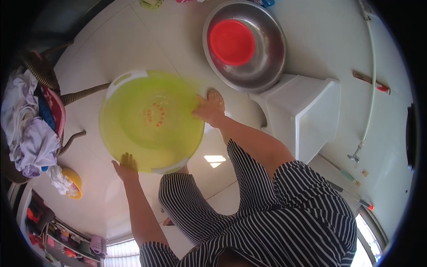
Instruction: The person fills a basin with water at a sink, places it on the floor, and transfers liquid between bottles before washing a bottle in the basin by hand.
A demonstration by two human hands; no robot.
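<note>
A large yellow-green plastic basin [178, 133] with white handles and orange lettering is in front of my knees. My left hand [126, 167] is at its lower-left rim, fingers laid over the edge and the thumb to the side. At the opposite rim is my right hand [209, 111], its fingertips slightly blurred against the green plastic. Both hands hold the basin between them. Beyond my right hand, a red bowl [232, 42] rests inside a wide metal basin [271, 53].
A white plastic stool [307, 107] stands beside the metal basin. On the left, laundry [35, 129] fills a pink-rimmed container [58, 111], near a small yellow tub [73, 182]. A pipe with a tap [354, 156] runs along the right wall. Shelves [71, 242] are at lower left.
</note>
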